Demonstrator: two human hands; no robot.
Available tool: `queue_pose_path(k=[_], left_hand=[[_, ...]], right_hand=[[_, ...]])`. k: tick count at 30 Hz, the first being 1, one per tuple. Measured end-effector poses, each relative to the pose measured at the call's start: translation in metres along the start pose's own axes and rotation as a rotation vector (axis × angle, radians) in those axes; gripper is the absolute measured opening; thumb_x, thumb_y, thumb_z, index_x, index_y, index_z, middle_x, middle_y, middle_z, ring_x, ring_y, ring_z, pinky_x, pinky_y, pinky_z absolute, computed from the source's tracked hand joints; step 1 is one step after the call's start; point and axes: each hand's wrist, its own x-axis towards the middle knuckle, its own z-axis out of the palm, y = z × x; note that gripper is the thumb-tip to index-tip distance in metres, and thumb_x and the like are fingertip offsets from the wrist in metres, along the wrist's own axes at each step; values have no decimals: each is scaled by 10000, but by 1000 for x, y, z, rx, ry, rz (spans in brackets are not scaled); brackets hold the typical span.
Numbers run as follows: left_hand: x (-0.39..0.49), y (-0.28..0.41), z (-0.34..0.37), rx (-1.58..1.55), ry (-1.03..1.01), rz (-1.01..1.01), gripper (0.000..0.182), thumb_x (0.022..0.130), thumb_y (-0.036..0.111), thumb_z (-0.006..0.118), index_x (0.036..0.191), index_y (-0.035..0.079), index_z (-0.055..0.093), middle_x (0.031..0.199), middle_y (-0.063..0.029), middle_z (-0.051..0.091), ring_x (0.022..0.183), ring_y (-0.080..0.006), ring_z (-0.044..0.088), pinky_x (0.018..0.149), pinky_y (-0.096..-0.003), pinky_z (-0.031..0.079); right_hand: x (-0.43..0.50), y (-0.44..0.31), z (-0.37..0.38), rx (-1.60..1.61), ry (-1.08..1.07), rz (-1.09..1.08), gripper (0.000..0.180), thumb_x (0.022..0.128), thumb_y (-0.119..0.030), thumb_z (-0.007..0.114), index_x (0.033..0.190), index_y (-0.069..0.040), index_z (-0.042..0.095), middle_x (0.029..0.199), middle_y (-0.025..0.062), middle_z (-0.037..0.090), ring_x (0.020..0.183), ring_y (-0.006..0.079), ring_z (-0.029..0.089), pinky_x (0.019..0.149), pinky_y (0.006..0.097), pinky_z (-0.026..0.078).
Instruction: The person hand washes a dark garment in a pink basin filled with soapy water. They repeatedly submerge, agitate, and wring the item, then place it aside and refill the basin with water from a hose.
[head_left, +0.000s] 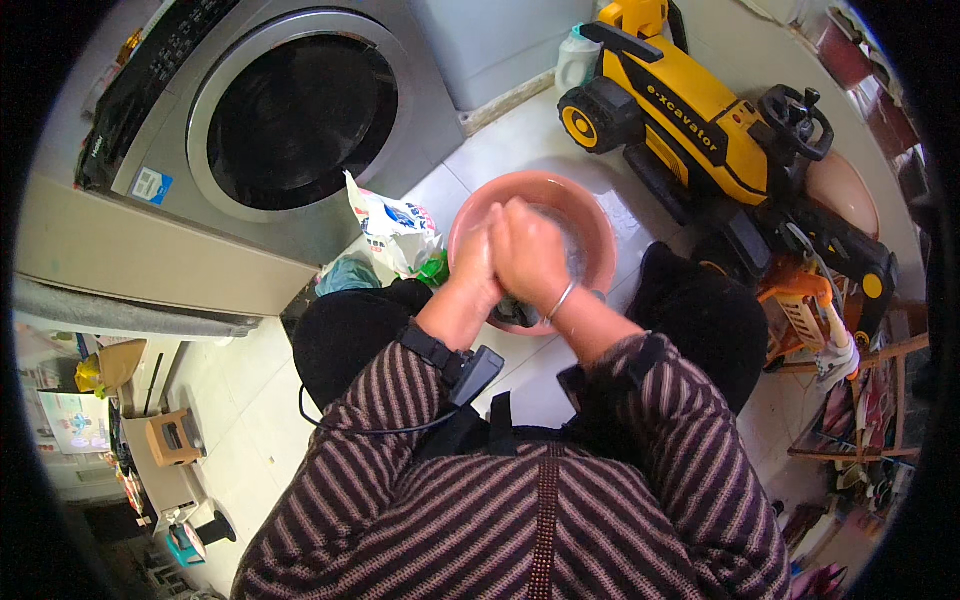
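A pink plastic basin (594, 206) stands on the tiled floor between my knees, with water or suds inside. Over it my left hand (471, 259) and my right hand (529, 251) are pressed together, palm to palm. The right hand's fingers fold over the left and look slightly blurred. Whatever may lie between the palms is hidden. A dark wet cloth (516, 311) shows just under my wrists at the basin's near side; whether the hands hold part of it cannot be made out. A bracelet circles my right wrist, and a black strapped device sits on my left.
A Haier front-loading washing machine (300, 124) stands at the upper left. Beside the basin are an open detergent bag (397, 232) and a bluish plastic bag (349, 276). A yellow ride-on toy excavator (686, 112) occupies the right, near a white jug (577, 60).
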Motion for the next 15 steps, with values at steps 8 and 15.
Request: queue_pose_path(k=[8, 15], left_hand=[[13, -2, -4, 98, -14, 84, 353, 986, 341, 489, 1159, 53, 596, 1120, -50, 626, 1048, -189, 588, 887, -298, 468], [11, 9, -3, 46, -7, 1, 389, 956, 413, 537, 1121, 67, 605, 1019, -65, 641, 901, -197, 624, 772, -365, 514]], right_hand=[[6, 6, -4, 41, 117, -40, 267, 928, -261, 481, 850, -23, 573, 787, 249, 638, 747, 447, 622, 667, 539, 486], [4, 20, 11, 4, 202, -77, 311, 958, -281, 457, 820, -34, 586, 783, 256, 619, 752, 448, 605, 676, 545, 466]])
